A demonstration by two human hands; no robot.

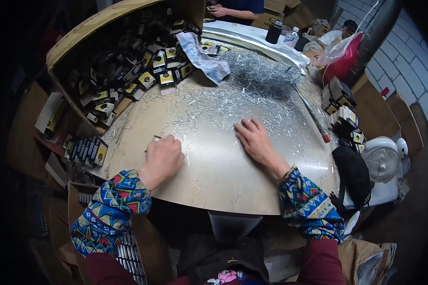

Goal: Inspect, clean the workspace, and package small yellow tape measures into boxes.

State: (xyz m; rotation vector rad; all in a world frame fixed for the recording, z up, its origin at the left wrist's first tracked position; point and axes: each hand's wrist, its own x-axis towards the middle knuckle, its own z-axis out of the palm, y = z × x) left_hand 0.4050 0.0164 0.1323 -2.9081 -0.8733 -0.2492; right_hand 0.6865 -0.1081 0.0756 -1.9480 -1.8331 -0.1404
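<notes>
My left hand point(164, 159) is curled over the left part of the pale metal tabletop point(209, 178). By its fingertips shows the end of a small dark thing, too little of it to name. My right hand point(257, 145) rests palm down with its fingers apart, the tips at the near edge of the scattered thin metal pins point(195, 116). Farther back the pins rise into a dense silvery heap point(264, 73). A few bent pins lie loose near the front edge. Patterned blue sleeve covers wrap both my forearms.
A big cardboard carton point(57, 61) lies tipped at the left, spilling small black-and-yellow boxes point(166, 77). Stacked boxes point(88, 149) stand at the left edge. A stick point(314, 116), black pouch point(352, 173) and white fan point(381, 161) are at the right. Two people are beyond the table.
</notes>
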